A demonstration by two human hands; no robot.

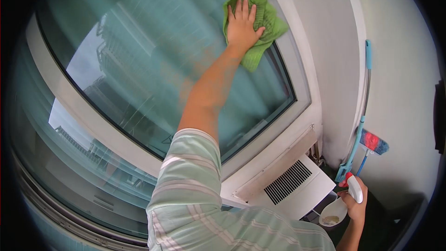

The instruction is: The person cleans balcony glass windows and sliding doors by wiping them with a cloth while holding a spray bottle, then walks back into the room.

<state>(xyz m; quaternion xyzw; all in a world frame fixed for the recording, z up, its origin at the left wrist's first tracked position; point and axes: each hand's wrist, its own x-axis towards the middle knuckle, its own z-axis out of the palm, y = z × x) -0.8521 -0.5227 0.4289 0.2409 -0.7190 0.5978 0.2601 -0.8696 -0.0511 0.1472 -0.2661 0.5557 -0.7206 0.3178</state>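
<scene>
My left hand (242,29) lies flat with fingers spread on a green cloth (265,15), pressing it against the upper right edge of the window glass (186,37). The cloth is crumpled and spills past the hand onto the pale frame. At the lower right my right hand (357,202) is wrapped round the neck of a white spray bottle (335,210) with a red and white trigger head (355,188). A little liquid shows through the bottle near its base.
Below the window sits a white box with a black slatted vent (288,182). A blue-handled pole (367,79) and a brush with a red and blue head (374,142) lean against the wall at the right. The window frame (109,116) runs along the lower left.
</scene>
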